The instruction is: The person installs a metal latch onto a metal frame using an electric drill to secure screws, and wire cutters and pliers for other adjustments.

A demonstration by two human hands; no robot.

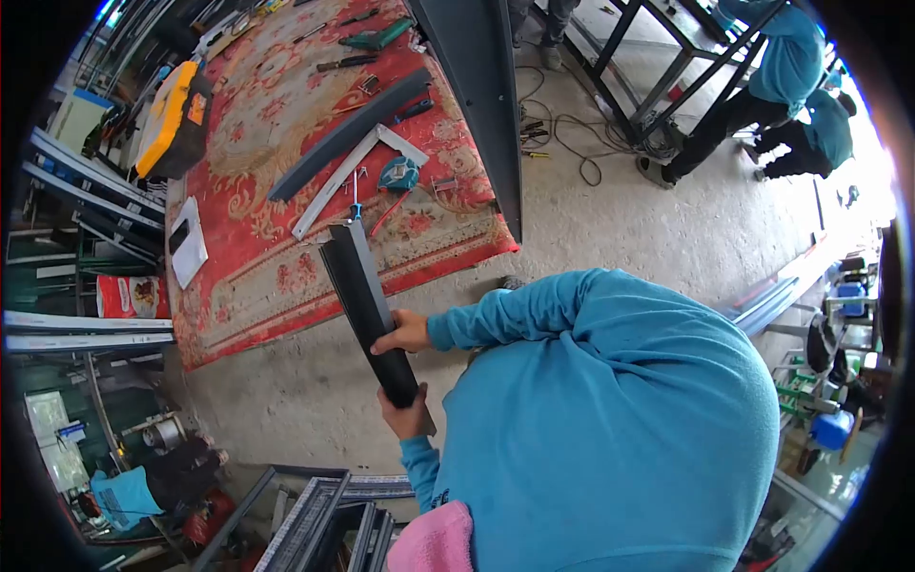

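A long black metal profile (pixel 360 303) slants across in front of me, its far end over the edge of a carpeted work surface (pixel 257 297). My right hand (pixel 405 332) grips it partway along, thumb across its upper face. Closer to the near end, my left hand (pixel 408 414) is wrapped round it; some of those fingers are hidden. By the far tip lies a screwdriver (pixel 357 209) with a blue handle. Just past it are a teal tape measure (pixel 398 173), a pale angled strip (pixel 334 189) and a dark grey profile (pixel 353 133).
A yellow and black toolbox (pixel 172 124) and a phone on white paper (pixel 189 250) are on the left. A dark beam (pixel 481 95) runs along the carpet's right side. Cables (pixel 581 143) trail over the floor near two co-workers (pixel 786 67). Frames (pixel 324 515) lie below.
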